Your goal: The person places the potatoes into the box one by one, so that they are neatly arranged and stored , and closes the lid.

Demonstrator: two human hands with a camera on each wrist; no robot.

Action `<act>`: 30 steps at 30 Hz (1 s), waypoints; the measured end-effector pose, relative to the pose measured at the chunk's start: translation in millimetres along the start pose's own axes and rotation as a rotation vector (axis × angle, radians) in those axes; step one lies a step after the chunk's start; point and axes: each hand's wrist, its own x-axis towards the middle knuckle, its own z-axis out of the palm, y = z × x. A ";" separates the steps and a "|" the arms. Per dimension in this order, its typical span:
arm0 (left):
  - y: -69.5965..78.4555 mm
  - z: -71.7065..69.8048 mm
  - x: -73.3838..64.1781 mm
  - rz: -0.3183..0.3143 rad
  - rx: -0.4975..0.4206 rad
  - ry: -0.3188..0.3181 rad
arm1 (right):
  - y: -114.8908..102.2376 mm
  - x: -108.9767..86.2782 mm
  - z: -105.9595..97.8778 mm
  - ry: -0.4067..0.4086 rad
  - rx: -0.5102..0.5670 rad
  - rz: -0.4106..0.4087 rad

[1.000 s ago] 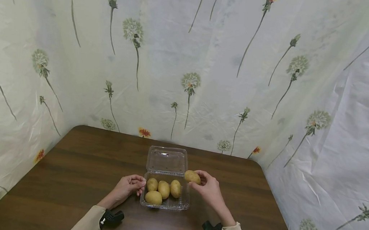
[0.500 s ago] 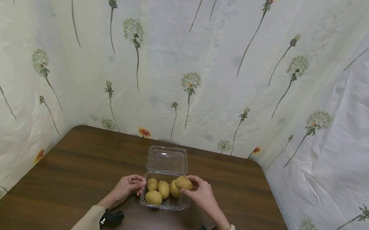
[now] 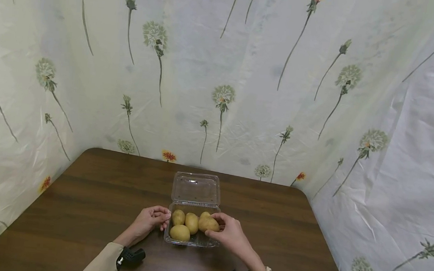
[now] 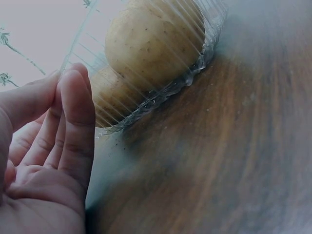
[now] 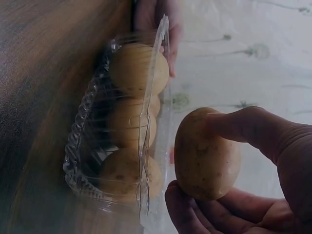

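A clear plastic clamshell container point(image 3: 193, 241) stands on the table with its lid point(image 3: 196, 188) folded back. Several potatoes point(image 3: 180, 233) lie in it, mostly toward the left. My left hand point(image 3: 150, 222) pinches the container's left rim between thumb and forefinger, as the left wrist view shows up close. Between the thumb and fingers of my right hand point(image 3: 229, 234) is another potato point(image 5: 207, 153), held above the container's right part. In the head view it partly hides a potato lying behind it. From the right wrist, the held potato shows higher than the rim.
The dark wooden table point(image 3: 121, 179) extends around the container on all sides. A curtain with a dandelion print point(image 3: 192, 65) hangs behind the table and along both sides. Dark wrist cameras point(image 3: 131, 256) sit on both wrists, below beige sleeves.
My right hand has carried its potato leftward and toward me, from beside the container's right edge to over its right part. The left hand keeps its place on the rim.
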 end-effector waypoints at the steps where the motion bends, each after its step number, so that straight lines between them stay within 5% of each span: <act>1: 0.0 0.0 0.2 0.001 0.000 0.000 | -0.4 0.0 0.6 -0.002 -0.002 -0.002; 30: -1.0 -0.9 1.6 -0.018 -0.013 0.003 | 1.3 0.9 10.1 -0.068 -0.143 -0.090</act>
